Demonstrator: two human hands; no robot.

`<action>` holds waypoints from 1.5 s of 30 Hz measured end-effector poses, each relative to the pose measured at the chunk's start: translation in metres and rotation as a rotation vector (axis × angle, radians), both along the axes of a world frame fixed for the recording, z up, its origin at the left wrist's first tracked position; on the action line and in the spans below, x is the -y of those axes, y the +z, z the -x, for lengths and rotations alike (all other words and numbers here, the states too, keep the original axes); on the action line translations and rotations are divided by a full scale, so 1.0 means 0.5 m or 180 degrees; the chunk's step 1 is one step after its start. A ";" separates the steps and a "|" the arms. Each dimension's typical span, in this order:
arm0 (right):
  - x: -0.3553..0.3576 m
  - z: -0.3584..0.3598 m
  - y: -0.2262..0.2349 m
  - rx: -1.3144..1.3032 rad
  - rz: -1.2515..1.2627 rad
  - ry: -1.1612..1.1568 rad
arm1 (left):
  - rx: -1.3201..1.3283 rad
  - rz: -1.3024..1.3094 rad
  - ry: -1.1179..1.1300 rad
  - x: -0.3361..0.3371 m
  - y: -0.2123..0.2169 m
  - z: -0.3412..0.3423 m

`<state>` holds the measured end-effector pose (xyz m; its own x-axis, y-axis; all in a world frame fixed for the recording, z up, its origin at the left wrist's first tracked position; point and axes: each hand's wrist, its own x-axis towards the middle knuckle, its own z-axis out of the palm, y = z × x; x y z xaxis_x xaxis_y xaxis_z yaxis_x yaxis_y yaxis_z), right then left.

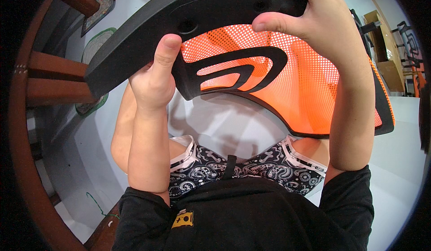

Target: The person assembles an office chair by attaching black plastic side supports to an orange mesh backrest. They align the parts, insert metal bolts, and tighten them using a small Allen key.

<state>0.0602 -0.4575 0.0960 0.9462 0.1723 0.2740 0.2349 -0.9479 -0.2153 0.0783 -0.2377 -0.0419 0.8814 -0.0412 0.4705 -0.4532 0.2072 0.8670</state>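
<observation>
Item: black chair back frame (134, 39) with orange mesh panel (310, 84), held up at 12 o'clock above the lap.
Left hand (152, 78): wrapped around the frame's lower edge at 10 o'clock, thumb pressed up against the black plastic.
Right hand (310, 19): grasping the frame's upper rim at 1 o'clock, thumb laid across the mesh side.
Surface: pale grey floor (224, 120), smooth, under the knees; a thin green cord (96, 206) lies on it at 7 o'clock.
Room: reddish-brown wooden frame (45, 78) curving along 9 o'clock; cardboard boxes (381, 39) and dark chair parts at 2 o'clock.
Wearer: black shirt (251, 219), patterned shorts (251, 170).
</observation>
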 end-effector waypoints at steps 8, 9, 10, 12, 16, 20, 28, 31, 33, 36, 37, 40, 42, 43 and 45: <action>0.004 -0.003 -0.006 0.0047 0.0094 -0.0018 | 0.0150 0.0018 -0.0039 -0.003 -0.005 -0.005; 0.003 -0.004 -0.006 0.0028 0.0081 -0.0025 | 0.0193 0.0045 -0.0061 -0.005 -0.006 -0.006; 0.001 -0.003 -0.006 0.0050 0.0083 -0.0030 | 0.0173 0.0052 -0.0076 -0.007 -0.007 -0.007; -0.002 -0.001 -0.006 0.0136 0.0105 -0.0039 | 0.0193 0.0012 -0.0028 -0.009 -0.005 -0.006; -0.008 0.004 -0.012 0.0354 0.0186 -0.0032 | 0.0218 0.0073 0.0120 0.005 0.004 0.002; 0.017 0.001 -0.009 0.0051 0.0020 -0.0078 | 0.0081 0.0645 0.0027 0.031 0.014 0.012; 0.087 -0.082 -0.060 0.0714 -0.0328 0.0927 | -0.0026 0.0346 -0.0061 0.040 0.034 0.002; 0.109 -0.098 -0.068 0.0652 -0.0418 0.0917 | -0.0156 0.0026 0.0095 0.050 0.030 -0.011; 0.121 -0.104 -0.061 0.0383 -0.0244 0.0693 | -0.0193 0.0161 0.0123 0.059 0.027 -0.024; 0.130 -0.115 -0.055 0.0027 0.0136 0.0289 | -0.0138 0.0485 -0.0061 0.071 0.026 -0.051; 0.132 -0.116 -0.055 0.0025 0.0193 0.0238 | -0.0113 0.0220 0.0134 0.073 0.025 -0.059; 0.135 -0.117 -0.063 0.0215 -0.0422 0.0508 | -0.0466 -0.0122 0.0341 0.072 0.021 -0.066; 0.138 -0.117 -0.067 0.0216 -0.0276 0.0520 | -0.0255 0.0024 0.0094 0.067 0.016 -0.071; 0.140 -0.118 -0.067 0.0205 -0.0217 0.0528 | -0.0160 0.0086 -0.0025 0.065 0.014 -0.075; 0.142 -0.121 -0.067 0.0159 -0.0251 0.0513 | -0.0158 0.0161 -0.0057 0.063 0.007 -0.076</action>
